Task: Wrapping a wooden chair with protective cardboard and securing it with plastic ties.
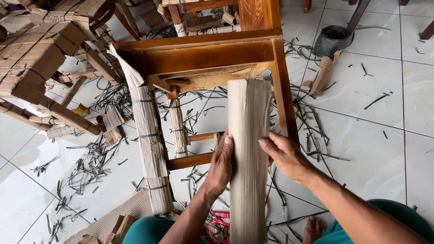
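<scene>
A strip of corrugated cardboard [247, 153] is held upright against the near leg of an overturned wooden chair [205, 54]. It is gripped on both edges, the left hand [220, 165] and right hand [285, 156] with fingers curled round it. The wrapping step appears in hand; binding would be called for next. A wrapped leg [151, 144] stands just beside, with strap offcuts [90, 162] littering the tiled floor [370, 135].

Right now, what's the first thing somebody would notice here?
Probably the long strip of ribbed cardboard standing up in the middle, gripped by the left hand and right hand. Behind it lies an overturned wooden chair with legs wrapped in cardboard. Cut black strapping bits litter the white tiled floor.
</scene>
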